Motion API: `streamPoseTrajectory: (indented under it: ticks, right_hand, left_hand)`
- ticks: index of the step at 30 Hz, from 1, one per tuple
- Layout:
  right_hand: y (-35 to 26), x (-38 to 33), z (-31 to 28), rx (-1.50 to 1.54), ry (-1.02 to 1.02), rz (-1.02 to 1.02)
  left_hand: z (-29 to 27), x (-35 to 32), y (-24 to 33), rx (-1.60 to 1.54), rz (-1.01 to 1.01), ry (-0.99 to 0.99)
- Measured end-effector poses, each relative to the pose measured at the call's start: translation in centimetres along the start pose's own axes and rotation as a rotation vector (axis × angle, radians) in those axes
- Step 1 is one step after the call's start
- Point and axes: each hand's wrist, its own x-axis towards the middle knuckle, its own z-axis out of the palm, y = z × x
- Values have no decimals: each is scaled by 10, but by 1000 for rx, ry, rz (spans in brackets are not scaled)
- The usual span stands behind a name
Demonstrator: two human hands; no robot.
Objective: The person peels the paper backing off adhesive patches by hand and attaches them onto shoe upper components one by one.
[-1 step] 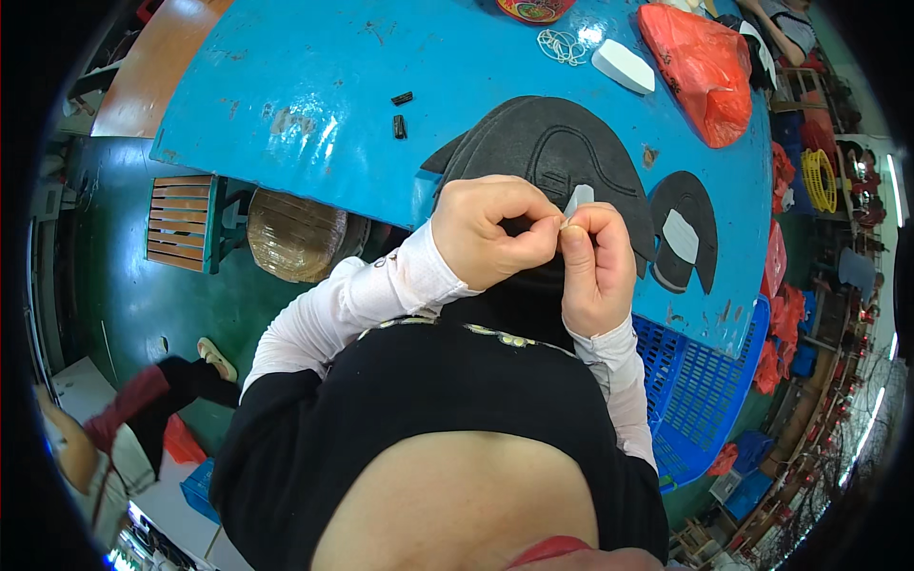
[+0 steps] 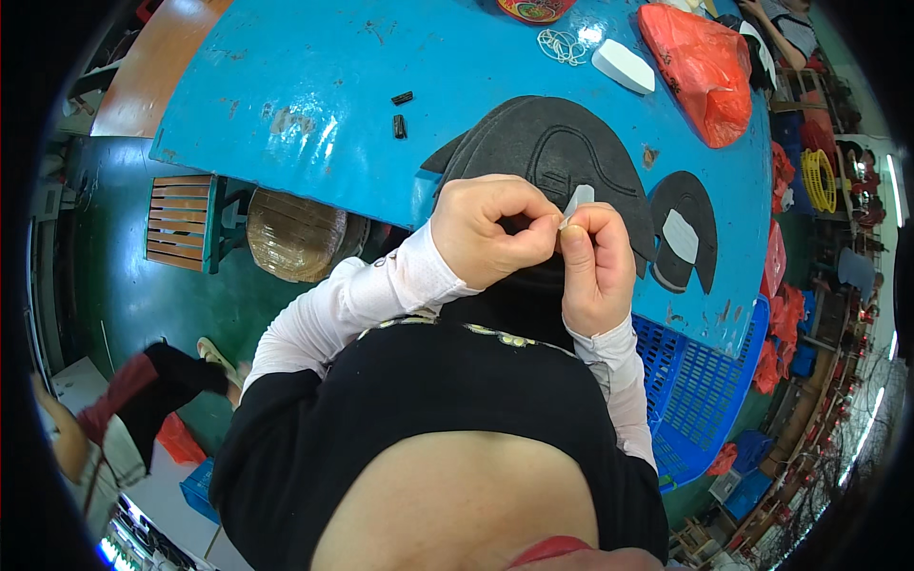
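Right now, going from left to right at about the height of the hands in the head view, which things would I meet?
Slatted stool, round brown plastic-wrapped object, left hand, right hand, small dark piece with white patch, yellow basket.

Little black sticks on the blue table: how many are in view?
2: one black stick left of the stacked dark pads, the other black stick just below it in the picture. More may hide behind the left hand.
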Motion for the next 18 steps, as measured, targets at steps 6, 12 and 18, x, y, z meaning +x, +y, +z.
streamPoseTrajectory:
  ticks: [6, 12, 18]
  right_hand:
    - [3, -2, -1, 249, -52, 49]
    - [-6, 2, 0, 518, -66, 190]
    - [-20, 9, 4, 498, 68, 283]
  left_hand:
    - [0, -2, 4, -375, -353, 76]
    - [1, -5, 8, -495, -211, 51]
    - [-3, -5, 0, -114, 119, 40]
